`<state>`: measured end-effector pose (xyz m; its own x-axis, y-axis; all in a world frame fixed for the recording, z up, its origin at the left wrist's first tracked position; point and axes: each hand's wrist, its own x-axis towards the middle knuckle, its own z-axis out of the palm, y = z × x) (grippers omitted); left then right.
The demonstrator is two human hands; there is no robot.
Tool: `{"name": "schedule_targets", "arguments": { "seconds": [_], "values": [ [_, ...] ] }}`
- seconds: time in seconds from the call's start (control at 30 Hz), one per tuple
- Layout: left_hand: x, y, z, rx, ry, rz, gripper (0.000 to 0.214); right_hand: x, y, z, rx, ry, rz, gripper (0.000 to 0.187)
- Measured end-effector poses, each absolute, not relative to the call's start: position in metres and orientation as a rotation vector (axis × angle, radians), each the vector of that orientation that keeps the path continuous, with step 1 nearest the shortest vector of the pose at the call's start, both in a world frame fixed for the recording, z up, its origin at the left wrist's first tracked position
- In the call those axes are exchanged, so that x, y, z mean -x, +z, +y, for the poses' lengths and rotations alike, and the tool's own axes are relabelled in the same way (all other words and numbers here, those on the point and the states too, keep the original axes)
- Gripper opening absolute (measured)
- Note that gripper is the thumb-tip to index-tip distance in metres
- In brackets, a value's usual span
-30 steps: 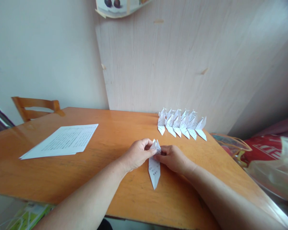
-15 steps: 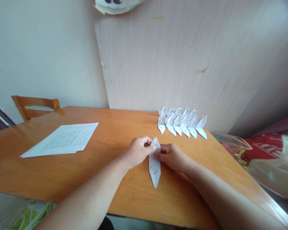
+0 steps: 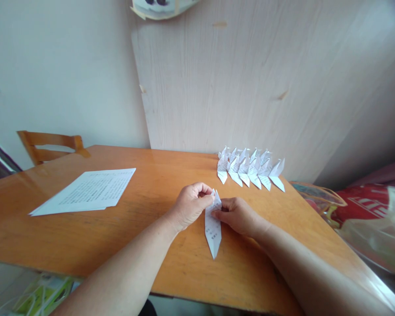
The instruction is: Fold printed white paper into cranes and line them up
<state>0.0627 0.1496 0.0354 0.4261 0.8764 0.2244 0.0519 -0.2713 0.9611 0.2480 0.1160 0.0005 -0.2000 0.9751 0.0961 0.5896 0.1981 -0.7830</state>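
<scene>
A narrow piece of folded white paper (image 3: 213,232) with printed marks is between my hands, over the front middle of the table. Its lower end comes to a point toward me, and its far end splits into two small tips. My left hand (image 3: 194,204) pinches one tip between thumb and forefinger. From the right, my right hand (image 3: 237,215) grips the paper's edge, thumb on top; its other fingers are curled and partly hidden. Beyond my hands, several folded paper figures (image 3: 243,170) stand in rows at the back right.
A stack of printed sheets (image 3: 97,188) lies on the wooden table (image 3: 158,175) at the left. A wooden chair back (image 3: 52,142) rises behind the far left edge. Red and translucent bags (image 3: 365,208) sit off the table's right side. A wall panel borders the back.
My left hand has shifted slightly up at the paper's far tips, its fingers moving a little. The right hand keeps its grip. The view has moved very slightly.
</scene>
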Motion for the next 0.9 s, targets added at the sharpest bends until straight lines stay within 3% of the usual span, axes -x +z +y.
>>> {"name": "schedule_targets", "arguments": {
  "seconds": [0.53, 0.77, 0.9],
  "values": [
    [-0.057, 0.05, 0.152, -1.395, 1.199, 0.711, 0.014, -0.248, 0.003, 0.114, 1.47, 0.822, -1.875, 0.017],
    [-0.055, 0.044, 0.151, -1.502, 0.921, 0.675, 0.022, -0.248, 0.004, 0.114, 1.495, 0.817, -1.887, 0.018],
    [-0.062, 0.033, 0.149, -1.587, 0.779, 0.695, 0.012, -0.248, 0.004, 0.114, 1.502, 0.774, -1.903, 0.02]
  ]
}}
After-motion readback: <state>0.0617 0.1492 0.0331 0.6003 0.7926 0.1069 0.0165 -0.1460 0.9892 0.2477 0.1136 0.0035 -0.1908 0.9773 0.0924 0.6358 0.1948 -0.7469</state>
